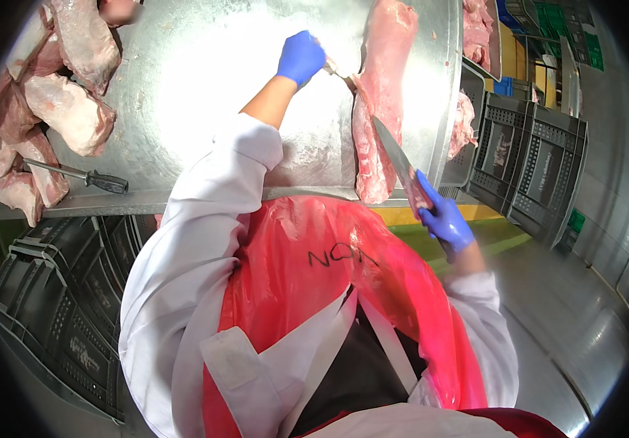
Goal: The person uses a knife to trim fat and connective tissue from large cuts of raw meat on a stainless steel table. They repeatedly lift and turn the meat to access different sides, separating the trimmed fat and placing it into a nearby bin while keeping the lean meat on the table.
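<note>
My left hand [300, 58], in a blue glove, is closed on a thin pale strip [335, 67] stretching to the long pink meat piece [385, 58], which lies lengthwise at the table's right part. My right hand [442, 219], also gloved, grips a long knife [396, 152], its tip over the meat's lower half. Several thick meat cuts [68, 109] are heaped at the table's left, with a black-handled metal rod [106, 181] among them.
The steel table [161, 87] spans the top. Beyond its right edge are trays of meat [477, 33] and grey crates [524, 166]. Black crates [51, 314] stand below left; green and blue crates [570, 36] are at upper right. A red apron [278, 277] covers my front.
</note>
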Demonstrator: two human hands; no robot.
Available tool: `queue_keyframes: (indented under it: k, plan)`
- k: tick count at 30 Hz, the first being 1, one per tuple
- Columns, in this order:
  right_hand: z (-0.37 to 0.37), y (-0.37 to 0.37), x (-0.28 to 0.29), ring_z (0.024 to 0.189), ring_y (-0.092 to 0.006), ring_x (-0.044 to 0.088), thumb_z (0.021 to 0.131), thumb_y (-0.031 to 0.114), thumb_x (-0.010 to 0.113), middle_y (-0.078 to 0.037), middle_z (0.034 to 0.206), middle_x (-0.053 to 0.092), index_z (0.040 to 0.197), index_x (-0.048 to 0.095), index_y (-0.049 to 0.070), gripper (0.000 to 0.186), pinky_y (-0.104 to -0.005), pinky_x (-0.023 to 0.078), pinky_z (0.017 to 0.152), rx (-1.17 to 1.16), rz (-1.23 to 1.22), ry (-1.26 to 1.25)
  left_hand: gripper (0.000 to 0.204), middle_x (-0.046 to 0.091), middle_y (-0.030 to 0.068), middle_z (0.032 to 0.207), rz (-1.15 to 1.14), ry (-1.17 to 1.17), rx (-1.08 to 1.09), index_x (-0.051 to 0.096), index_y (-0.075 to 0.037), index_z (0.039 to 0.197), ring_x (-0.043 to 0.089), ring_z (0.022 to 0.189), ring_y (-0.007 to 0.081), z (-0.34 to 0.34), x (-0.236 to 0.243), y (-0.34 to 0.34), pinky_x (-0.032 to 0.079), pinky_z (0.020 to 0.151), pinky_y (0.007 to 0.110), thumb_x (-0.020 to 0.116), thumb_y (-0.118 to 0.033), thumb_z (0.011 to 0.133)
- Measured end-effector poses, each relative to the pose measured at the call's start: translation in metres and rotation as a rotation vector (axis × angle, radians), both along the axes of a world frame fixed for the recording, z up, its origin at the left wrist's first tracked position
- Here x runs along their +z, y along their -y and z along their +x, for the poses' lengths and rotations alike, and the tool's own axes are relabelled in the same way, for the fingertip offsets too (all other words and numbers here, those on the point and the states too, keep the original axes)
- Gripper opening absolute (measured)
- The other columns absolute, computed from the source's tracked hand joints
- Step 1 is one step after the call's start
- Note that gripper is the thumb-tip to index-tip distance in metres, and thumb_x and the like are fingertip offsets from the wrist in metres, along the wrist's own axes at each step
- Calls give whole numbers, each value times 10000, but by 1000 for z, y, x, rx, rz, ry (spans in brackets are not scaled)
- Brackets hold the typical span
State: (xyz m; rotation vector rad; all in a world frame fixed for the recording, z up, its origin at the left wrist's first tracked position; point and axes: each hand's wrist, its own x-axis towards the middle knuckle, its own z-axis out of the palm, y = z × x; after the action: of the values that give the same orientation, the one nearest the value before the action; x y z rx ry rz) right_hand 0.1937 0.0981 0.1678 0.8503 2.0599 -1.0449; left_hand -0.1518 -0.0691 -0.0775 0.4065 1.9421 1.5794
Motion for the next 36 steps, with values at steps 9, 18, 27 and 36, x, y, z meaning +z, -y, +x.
queue_keyframes:
  k: [9,18,27,36]
  plan:
    - [-86,-32,-81,550,-148,597,933,117,580,-102,697,646,1606,209,287,788,-333,523,544,-81,194,-486,401,718,216,852,-319,-60,-171,693,86,912,689,798,376,75,14,-49,563,735,412,690,-297,793]
    - [-92,-38,-96,610,-268,676,899,142,550,-256,803,672,1582,277,307,753,-393,562,660,344,14,-194,215,699,137,715,-125,47,164,681,65,786,686,649,203,100,36,-36,552,605,351,658,-142,837]
    - [-105,-45,-109,618,-242,625,954,158,537,-182,780,658,1586,264,282,699,-367,547,631,449,-87,-291,212,682,107,749,-88,-56,203,670,29,886,649,629,179,119,56,-33,532,622,317,651,-182,866]
    - [-89,-46,-108,539,-174,596,943,113,547,-100,728,643,1582,281,333,726,-347,549,576,542,-99,-327,177,644,58,784,127,64,257,688,-3,886,626,672,144,151,114,-20,532,608,293,663,-178,874]
